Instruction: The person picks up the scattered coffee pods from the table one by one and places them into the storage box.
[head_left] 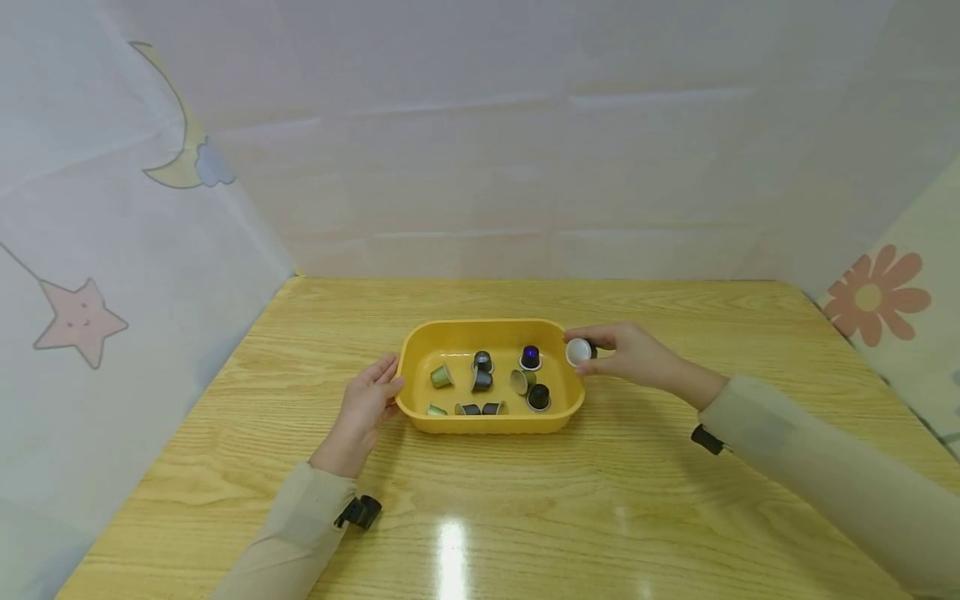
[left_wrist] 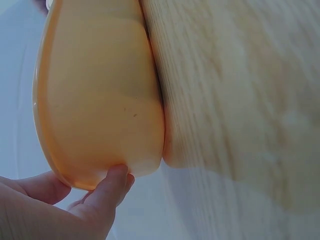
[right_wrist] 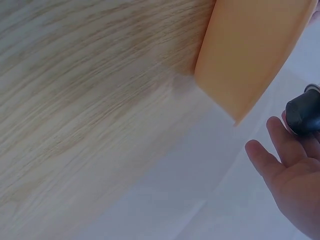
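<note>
A yellow plastic tub (head_left: 491,424) sits on the table with several coffee capsules in it, among them a purple one (head_left: 531,356), a black one (head_left: 538,395) and a green one (head_left: 441,377). My left hand (head_left: 363,415) holds the tub's left end. In the left wrist view, the fingers (left_wrist: 116,176) bear on the tub's outer wall. Beside the tub's right rim, my right hand (head_left: 637,357) pinches a dark coffee capsule (right_wrist: 302,114) between thumb and fingers. Its pale round face (head_left: 578,352) turns toward the tub.
The wooden table (head_left: 645,517) stretches around the tub on all sides. A pale cloth backdrop (head_left: 480,183) hangs behind it, with printed shapes such as a star (head_left: 81,321) on the left and a flower (head_left: 870,296) on the right.
</note>
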